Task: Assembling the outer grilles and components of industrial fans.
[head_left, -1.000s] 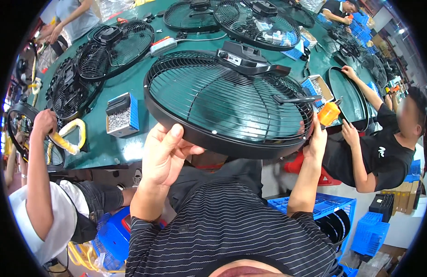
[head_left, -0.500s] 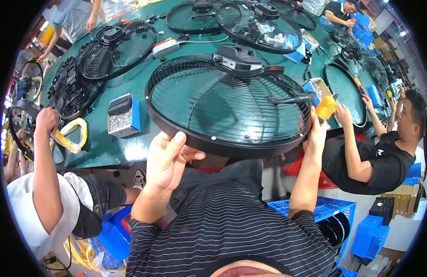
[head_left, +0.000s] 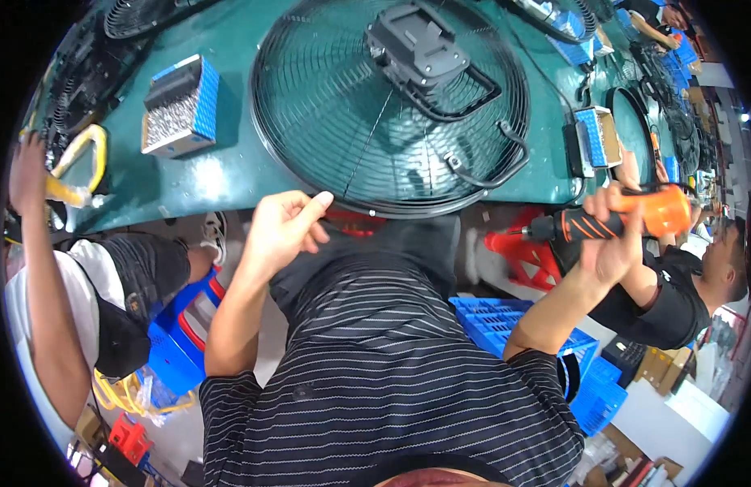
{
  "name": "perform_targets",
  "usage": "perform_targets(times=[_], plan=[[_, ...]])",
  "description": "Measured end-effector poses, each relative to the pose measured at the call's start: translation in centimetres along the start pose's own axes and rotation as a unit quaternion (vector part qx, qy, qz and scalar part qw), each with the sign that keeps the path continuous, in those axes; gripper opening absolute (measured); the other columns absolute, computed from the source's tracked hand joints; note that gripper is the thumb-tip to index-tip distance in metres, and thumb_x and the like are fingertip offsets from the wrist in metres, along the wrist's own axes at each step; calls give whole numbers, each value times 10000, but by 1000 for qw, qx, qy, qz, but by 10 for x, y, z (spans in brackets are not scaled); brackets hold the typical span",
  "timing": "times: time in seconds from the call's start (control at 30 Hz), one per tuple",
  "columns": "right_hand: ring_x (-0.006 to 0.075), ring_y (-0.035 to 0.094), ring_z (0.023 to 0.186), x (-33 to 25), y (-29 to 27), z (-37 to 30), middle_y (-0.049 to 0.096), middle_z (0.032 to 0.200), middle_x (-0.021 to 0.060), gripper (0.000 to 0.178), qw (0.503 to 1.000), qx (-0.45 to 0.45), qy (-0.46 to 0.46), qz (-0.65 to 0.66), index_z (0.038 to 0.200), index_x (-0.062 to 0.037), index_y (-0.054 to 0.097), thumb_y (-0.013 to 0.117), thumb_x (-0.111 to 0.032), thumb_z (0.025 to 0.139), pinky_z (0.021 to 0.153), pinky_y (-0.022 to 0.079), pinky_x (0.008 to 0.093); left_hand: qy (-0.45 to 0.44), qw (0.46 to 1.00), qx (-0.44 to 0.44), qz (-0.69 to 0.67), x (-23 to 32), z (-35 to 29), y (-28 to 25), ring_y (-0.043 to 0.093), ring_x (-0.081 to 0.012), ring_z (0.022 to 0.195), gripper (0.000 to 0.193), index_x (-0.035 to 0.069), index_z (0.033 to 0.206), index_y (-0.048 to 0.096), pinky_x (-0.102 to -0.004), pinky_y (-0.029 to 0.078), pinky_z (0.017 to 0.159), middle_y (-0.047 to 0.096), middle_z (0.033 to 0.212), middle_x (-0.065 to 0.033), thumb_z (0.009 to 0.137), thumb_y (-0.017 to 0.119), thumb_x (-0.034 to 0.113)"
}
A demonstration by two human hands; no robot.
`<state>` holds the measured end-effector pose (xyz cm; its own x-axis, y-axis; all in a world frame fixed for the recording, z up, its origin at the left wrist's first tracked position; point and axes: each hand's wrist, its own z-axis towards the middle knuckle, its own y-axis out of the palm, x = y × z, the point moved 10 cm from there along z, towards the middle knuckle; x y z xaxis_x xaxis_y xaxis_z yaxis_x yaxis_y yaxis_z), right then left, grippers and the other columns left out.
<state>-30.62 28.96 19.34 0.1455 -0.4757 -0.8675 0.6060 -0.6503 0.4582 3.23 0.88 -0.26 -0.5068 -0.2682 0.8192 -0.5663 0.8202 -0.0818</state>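
Note:
A round black fan guard (head_left: pixel 343 146) lies on the green table in front of me, with a black motor housing (head_left: pixel 420 49) on top. A loose curved black handle (head_left: pixel 505 166) rests over its right side. My left hand (head_left: pixel 284 231) is at the near left rim, thumb tip by the edge, other fingers loosely curled with nothing visible in them. In my right hand (head_left: pixel 611 247) is an orange and black electric screwdriver (head_left: pixel 591 225), off the table's front edge, its bit pointing left.
Left on the table stands a blue and white box of screws (head_left: pixel 181 109); another small parts box (head_left: pixel 599 134) is at right. A yellow ring-shaped piece (head_left: pixel 87 162) lies near the left co-worker's hand (head_left: pixel 28 174). Another co-worker (head_left: pixel 676 284) sits at right. Blue crates (head_left: pixel 505 321) stand below.
The fan guard, held tilted up in both hands before, now lies flat on the table. My right hand has come off its rim and moved right with the electric screwdriver, which has swung level.

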Motion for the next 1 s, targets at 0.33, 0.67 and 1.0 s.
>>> perform_targets(times=[0.33, 0.67, 1.0], plan=[[185, 594, 643, 56, 163, -36, 605, 957, 94, 490, 981, -153, -115, 5, 1404, -33, 455, 654, -306, 1049, 608, 524, 353, 461, 756, 208, 416, 74, -32, 21, 264, -515, 1552, 727, 209, 1393, 702, -636, 228, 1242, 334, 1692, -253, 781, 848, 572], [146, 587, 654, 93, 206, -33, 598, 923, 82, 521, 956, -266, -116, -52, 1393, 33, 476, 601, -335, 1045, 631, 493, 310, 469, 791, 221, 325, 60, -25, 15, 259, -435, 1583, 649, 340, 1367, 728, -647, 219, 1255, 410, 1681, -142, 750, 849, 500], [160, 600, 630, 99, 224, -37, 580, 893, 85, 488, 944, -302, -98, -92, 1362, 9, 468, 674, -277, 1024, 607, 516, 325, 470, 796, 219, 312, 60, -24, 14, 290, -436, 1576, 661, 363, 1378, 715, -656, 224, 1250, 438, 1670, -126, 744, 852, 489]])
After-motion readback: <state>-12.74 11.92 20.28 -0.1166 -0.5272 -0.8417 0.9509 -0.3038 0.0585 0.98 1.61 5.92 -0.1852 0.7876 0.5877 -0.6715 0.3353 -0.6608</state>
